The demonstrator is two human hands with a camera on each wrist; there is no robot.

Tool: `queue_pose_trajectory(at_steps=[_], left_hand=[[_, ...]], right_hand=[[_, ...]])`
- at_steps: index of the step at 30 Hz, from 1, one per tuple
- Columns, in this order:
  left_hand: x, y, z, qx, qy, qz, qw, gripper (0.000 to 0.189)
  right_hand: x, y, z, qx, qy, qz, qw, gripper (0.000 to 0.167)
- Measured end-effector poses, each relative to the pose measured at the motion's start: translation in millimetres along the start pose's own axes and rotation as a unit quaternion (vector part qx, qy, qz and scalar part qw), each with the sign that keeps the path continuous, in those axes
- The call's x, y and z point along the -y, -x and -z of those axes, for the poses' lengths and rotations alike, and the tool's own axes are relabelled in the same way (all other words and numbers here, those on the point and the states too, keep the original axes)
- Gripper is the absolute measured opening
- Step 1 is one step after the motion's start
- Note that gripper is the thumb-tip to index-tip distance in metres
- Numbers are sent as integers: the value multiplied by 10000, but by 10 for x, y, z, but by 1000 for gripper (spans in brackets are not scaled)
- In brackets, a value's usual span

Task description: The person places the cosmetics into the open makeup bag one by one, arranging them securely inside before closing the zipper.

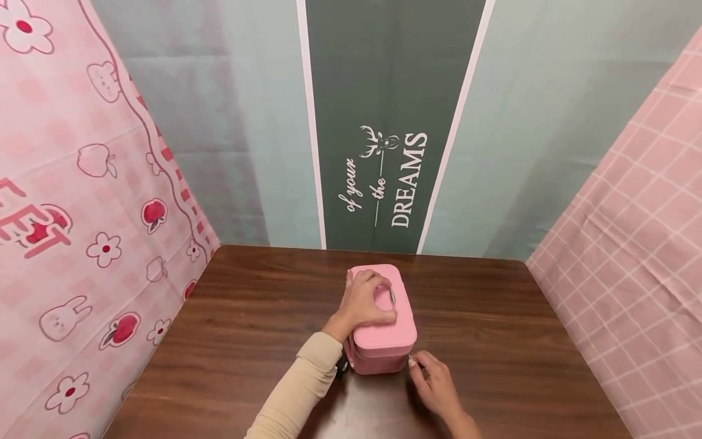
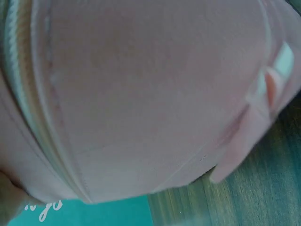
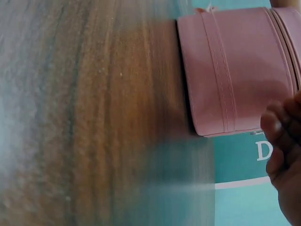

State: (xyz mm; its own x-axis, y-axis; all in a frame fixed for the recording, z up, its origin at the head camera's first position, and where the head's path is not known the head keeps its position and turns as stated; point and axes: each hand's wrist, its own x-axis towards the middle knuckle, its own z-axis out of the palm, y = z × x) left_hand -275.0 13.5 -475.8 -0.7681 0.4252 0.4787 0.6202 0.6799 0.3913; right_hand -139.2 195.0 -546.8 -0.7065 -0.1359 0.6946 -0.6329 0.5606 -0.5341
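A pink zippered case (image 1: 384, 341) stands upright on the wooden table. My left hand (image 1: 364, 302) rests across its lid, thumb and fingers spread in a C shape on the top. At the near right corner of the case, my right hand (image 1: 436, 381) pinches the small zipper pull (image 1: 411, 356) between thumb and fingers. The right wrist view shows those curled fingers right at the zipper line (image 3: 282, 40); they largely hide the pull. In the left wrist view the zipper (image 2: 23, 89) runs along the case wall, with a pink strap (image 2: 244, 136) hanging on its side.
The brown table (image 1: 263, 317) extends on both sides of the case. A green printed cloth (image 1: 395, 73) hangs behind it. Pink patterned cloths (image 1: 109, 201) and pink checked cloth (image 1: 631, 244) flank the left and right edges.
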Motion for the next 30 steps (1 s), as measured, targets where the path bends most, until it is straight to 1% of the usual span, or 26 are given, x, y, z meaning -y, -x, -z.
queue_pose_trajectory(at_steps=[4, 6, 8, 10, 13, 15, 17, 19, 21, 26, 28, 30], left_hand=[[-53, -1, -10, 153, -210, 272, 9993, 48], [-58, 8, 3, 283, -360, 281, 9986, 51], [-37, 16, 34, 445, -477, 161, 9977, 57], [5, 17, 80, 619, -492, -68, 9968, 61], [83, 8, 155, 895, -389, -447, 9942, 67], [134, 0, 198, 1074, -298, -594, 9920, 69], [176, -10, 227, 1200, -288, -677, 9901, 69], [207, -22, 233, 1243, -299, -740, 9890, 68], [233, -33, 218, 1200, -351, -778, 9891, 66], [272, -32, 160, 993, -345, -799, 9912, 66], [276, -28, 146, 948, -316, -767, 9920, 66], [280, -27, 132, 914, -319, -714, 9927, 67]], right_hand=[[-99, -13, 52, -268, 458, -198, 9984, 20], [-170, -5, 80, -314, 630, -259, 9972, 22], [-239, -1, 107, -353, 790, -254, 9959, 21], [-309, -8, 129, -393, 960, -204, 9944, 20], [-401, -43, 149, -449, 1174, -117, 9920, 17], [-454, -72, 153, -475, 1261, -65, 9909, 15], [-486, -100, 152, -477, 1302, -80, 9903, 15], [-502, -124, 137, -467, 1259, -143, 9908, 17], [-497, -147, 111, -385, 1154, -280, 9922, 20], [-421, -196, 50, 154, 697, -774, 9944, 29], [-393, -210, 60, 362, 497, -935, 9937, 32], [-367, -225, 92, 455, 354, -1023, 9931, 34]])
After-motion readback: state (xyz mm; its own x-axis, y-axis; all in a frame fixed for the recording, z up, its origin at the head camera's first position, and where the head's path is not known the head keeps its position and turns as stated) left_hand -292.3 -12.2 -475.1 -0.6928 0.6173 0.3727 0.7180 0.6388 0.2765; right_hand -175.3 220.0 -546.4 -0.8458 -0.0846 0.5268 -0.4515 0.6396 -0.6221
